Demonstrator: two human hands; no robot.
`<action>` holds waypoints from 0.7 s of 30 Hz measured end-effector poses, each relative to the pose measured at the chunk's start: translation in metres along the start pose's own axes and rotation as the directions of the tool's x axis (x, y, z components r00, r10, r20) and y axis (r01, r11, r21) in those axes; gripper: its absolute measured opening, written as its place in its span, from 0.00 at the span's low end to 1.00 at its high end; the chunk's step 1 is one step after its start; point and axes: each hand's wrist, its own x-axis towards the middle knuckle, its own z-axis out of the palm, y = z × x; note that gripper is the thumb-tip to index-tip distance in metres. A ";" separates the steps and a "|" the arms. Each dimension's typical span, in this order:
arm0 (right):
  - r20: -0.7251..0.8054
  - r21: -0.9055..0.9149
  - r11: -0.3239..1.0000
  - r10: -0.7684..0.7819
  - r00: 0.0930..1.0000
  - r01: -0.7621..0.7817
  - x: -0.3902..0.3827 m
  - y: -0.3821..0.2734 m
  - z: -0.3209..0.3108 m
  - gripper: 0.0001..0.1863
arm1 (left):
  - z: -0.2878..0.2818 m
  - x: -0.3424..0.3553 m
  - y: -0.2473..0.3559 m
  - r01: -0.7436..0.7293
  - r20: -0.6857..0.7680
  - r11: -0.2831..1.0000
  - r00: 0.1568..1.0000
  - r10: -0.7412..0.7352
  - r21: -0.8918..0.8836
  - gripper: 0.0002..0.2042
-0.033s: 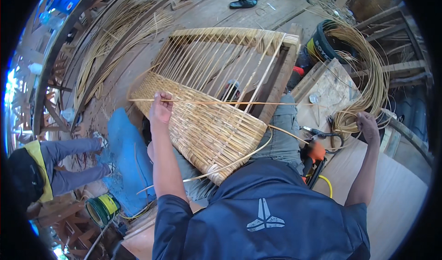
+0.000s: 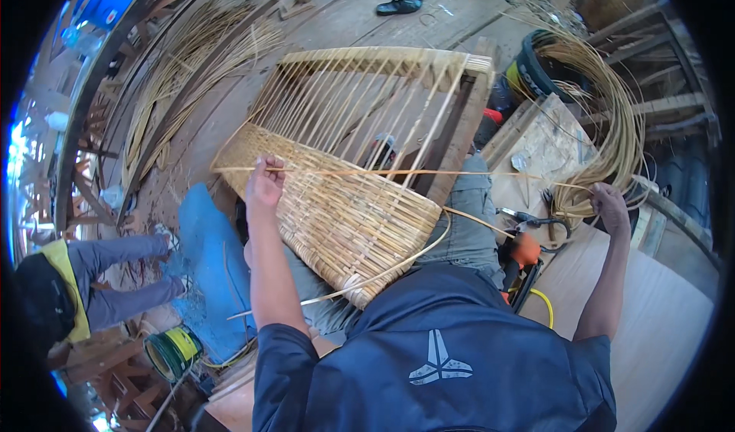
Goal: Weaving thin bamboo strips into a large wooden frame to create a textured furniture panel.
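Observation:
A wooden frame with a half-woven rattan panel (image 2: pixel 348 210) rests tilted across my lap. Its lower part is tightly woven; bare strands (image 2: pixel 337 103) run up to the far rail. Over the weave, my left hand (image 2: pixel 265 181) pinches a long thin rattan strip (image 2: pixel 429 172) close to its left end. That strip crosses the panel to my right hand (image 2: pixel 610 206), whose fingers are closed on it beside a loose coil of rattan (image 2: pixel 612 137). Another strip (image 2: pixel 367 279) curves out from the panel's lower right corner. Fingertip detail on the right hand is small.
Scissors (image 2: pixel 528 219) and an orange-topped tool (image 2: pixel 525 250) lie by my right thigh, near a board (image 2: pixel 628 286). A dark bucket (image 2: pixel 528 68) stands far right. Rattan bundles (image 2: pixel 184 80), a blue sheet (image 2: pixel 210 264) and another person's legs (image 2: pixel 126 271) are at left.
The strip now shows stretched all the way to my right hand, lifted clear of the coil. My left hand keeps its pinch, and the view has shifted slightly.

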 end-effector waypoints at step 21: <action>-0.380 -0.919 0.110 -0.510 0.771 -0.379 0.005 -0.055 0.004 0.28 | 0.180 -0.056 -0.055 -0.269 0.358 0.818 0.930 0.083 0.508 0.16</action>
